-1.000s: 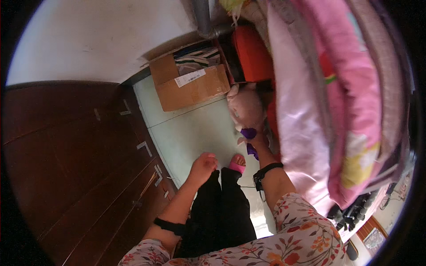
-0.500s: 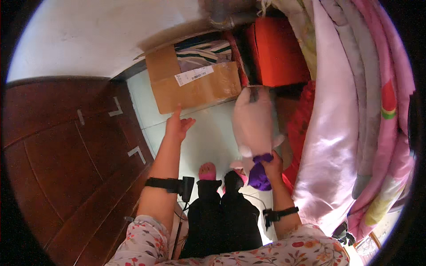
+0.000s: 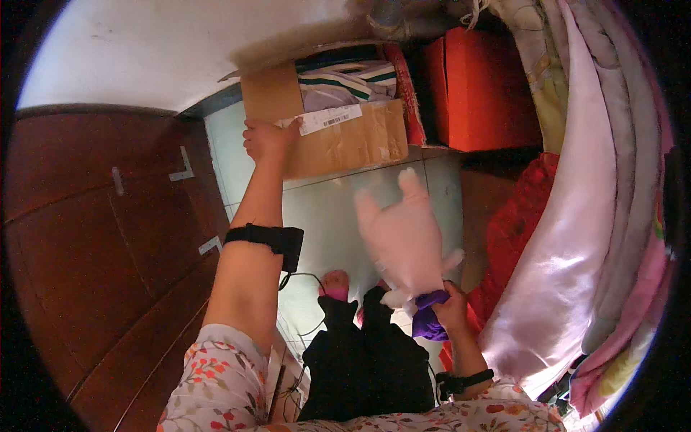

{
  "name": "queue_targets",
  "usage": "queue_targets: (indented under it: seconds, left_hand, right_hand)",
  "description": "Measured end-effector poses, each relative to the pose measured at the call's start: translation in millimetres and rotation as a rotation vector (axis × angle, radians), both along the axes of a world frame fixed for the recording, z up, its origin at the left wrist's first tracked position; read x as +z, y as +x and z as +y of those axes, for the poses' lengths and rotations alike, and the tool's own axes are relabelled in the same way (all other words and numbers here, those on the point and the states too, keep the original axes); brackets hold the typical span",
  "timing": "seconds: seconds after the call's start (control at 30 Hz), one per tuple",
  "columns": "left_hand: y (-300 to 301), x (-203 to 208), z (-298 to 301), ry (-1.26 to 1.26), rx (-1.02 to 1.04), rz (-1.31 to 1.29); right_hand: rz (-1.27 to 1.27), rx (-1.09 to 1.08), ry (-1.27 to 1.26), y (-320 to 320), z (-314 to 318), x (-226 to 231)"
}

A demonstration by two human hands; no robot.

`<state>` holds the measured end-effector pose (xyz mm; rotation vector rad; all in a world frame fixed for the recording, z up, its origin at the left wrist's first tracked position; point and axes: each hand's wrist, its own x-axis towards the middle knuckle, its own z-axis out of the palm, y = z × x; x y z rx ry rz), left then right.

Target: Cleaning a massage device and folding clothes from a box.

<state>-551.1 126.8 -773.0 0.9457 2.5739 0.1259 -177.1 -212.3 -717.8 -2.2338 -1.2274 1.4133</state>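
A pink plush toy is being held right of centre in the frame, over the pale tiled floor. At the far left, the view is being filled by a dark wooden panel. In the upper left of centre, the left hand is being held against the left front part of an open cardboard box, with its fingers curling at the edge; whether the cardboard is being gripped or only touched cannot be told. Striped cloth is being contained in the box.

The toy is being gripped at its lower, purple cloth end by the right hand, whose fingers are closing round the fabric. From that hand, the toy is extending up and to the left, its long axis slanting from the lower right toward the box. Its two limb-like tips are being pointed at the box's lower front edge and are showing just below it, apart in the picture. The left hand is being kept well away from the toy, beyond its upper left end.

Farther right, a red box is standing at the top, red fabric is hanging below it, and pale pink bedding is being draped along the right side.
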Motion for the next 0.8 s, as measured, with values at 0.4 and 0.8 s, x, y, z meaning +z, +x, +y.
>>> queue_targets:
  seconds: [0.4, 0.8]
  left_hand:
    - [-27, -31, -85, -0.019, 0.269, -0.533]
    - [2, -54, 3, -0.338, 0.342, 0.086]
  right_hand:
    - [-0.040, -0.183, -0.041, -11, 18, -1]
    - [-0.063, 0.006, -0.035, -7, 1, -1]
